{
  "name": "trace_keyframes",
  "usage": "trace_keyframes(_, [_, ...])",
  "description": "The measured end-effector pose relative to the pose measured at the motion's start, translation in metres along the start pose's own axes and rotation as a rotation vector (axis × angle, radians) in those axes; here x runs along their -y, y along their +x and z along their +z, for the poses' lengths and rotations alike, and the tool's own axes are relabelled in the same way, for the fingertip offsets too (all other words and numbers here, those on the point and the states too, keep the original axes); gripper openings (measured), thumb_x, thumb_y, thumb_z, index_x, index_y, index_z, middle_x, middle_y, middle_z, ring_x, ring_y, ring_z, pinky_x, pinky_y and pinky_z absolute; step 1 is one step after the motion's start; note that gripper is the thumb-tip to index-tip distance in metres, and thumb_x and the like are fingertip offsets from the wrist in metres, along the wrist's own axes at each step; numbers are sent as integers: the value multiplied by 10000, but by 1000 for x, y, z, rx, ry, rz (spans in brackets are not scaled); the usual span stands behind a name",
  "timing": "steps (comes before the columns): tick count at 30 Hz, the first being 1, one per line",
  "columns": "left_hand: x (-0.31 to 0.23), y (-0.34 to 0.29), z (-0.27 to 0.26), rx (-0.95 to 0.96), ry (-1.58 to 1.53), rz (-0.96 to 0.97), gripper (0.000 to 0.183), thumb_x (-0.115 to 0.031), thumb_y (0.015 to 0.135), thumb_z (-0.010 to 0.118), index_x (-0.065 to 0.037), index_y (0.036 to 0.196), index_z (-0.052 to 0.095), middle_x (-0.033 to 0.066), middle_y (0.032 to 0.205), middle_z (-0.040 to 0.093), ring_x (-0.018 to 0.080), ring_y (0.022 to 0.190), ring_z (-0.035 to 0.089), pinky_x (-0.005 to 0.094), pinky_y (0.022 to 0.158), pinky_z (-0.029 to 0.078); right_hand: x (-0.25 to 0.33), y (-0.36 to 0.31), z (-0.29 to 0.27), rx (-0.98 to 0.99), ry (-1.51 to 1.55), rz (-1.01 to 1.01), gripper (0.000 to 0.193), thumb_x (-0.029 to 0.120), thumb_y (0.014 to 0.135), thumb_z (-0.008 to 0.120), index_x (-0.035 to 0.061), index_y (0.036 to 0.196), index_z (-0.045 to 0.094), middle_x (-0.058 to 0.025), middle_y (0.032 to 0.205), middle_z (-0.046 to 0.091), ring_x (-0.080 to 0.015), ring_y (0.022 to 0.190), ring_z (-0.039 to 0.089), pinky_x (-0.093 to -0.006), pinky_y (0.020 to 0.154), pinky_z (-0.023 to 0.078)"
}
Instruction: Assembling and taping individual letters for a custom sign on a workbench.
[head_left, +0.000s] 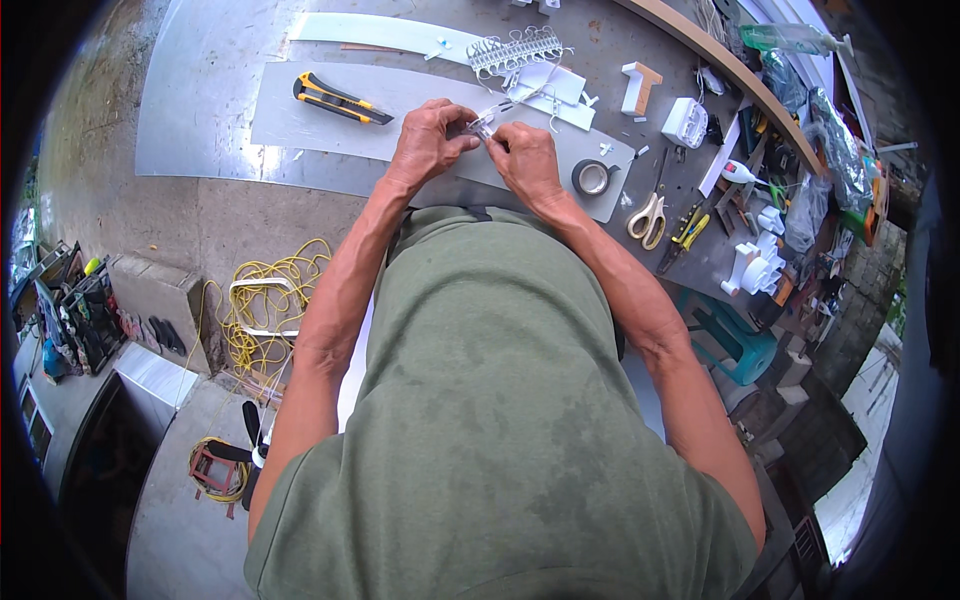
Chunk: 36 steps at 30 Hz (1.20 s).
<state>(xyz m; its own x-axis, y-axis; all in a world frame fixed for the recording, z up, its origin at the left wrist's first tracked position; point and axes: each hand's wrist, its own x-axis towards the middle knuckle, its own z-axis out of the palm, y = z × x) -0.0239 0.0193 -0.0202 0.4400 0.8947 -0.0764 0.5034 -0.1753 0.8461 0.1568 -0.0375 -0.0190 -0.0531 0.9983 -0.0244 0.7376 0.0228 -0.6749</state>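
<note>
Over the grey sheet on the workbench, my left hand (430,146) and my right hand (527,165) come close together, fingers pinched. Between them they grip a small whitish, partly see-through piece (482,125) with thin wires; its exact kind is too small to make out. Just beyond lies a string of white LED modules (517,52) with loose wire loops, beside white flat pieces (552,88). A yellow and black utility knife (341,99) rests left of my left hand. To the right of my right hand sits a roll of dark tape (592,178).
Scissors (648,220), yellow-handled pliers (690,232), a white block letter (638,90) and a white boxy part (686,122) lie to the right. Cluttered tools and plastic bags fill the far right. On the floor are yellow cord (262,310), a fan (250,450) and a teal stool (735,345).
</note>
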Motion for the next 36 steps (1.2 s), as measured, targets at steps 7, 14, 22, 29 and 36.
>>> trace_keyframes(7, [-3, 9, 6, -35, 60, -99, 238, -198, 784, 846, -39, 950, 786, 94, 832, 729, 167, 738, 693, 302, 704, 553, 2, 1, 0, 1, -21, 11, 143, 140, 850, 718, 5, 801, 711, -176, 787, 686, -357, 756, 680, -462, 726, 539])
trace_keyframes(14, [0, 10, 8, -37, 50, -144, 237, -196, 770, 854, -37, 934, 790, 105, 845, 748, 168, 749, 713, 301, 703, 561, -5, 0, 0, 1, 29, 7, 168, 160, 838, 745, -2, 808, 712, -183, 797, 693, -349, 727, 681, -445, 716, 543])
trace_keyframes(22, [-2, 9, 9, -62, 46, -123, 227, -186, 756, 851, -40, 918, 790, 127, 843, 744, 215, 738, 712, 335, 694, 560, -11, -16, -14, 73, 225, 66, 306, 57, 770, 789, -18, 1057, 715, -165, 868, 707, -275, 753, 709, -384, 680, 567])
trace_keyframes(29, [-3, 10, 8, -46, 67, -127, 236, -184, 768, 854, -35, 937, 786, 112, 861, 745, 179, 748, 714, 308, 697, 563, -5, -21, -18, 75, 279, 52, 381, 15, 787, 754, -9, 1152, 645, -152, 871, 693, -268, 748, 700, -369, 686, 564])
trace_keyframes(36, [-5, 10, 7, -34, 67, -131, 226, -183, 774, 850, -35, 932, 785, 109, 856, 744, 176, 728, 702, 308, 683, 555, -3, -18, -11, 22, 222, 4, 305, 55, 854, 728, 32, 1147, 648, -136, 832, 657, -275, 704, 674, -398, 652, 540])
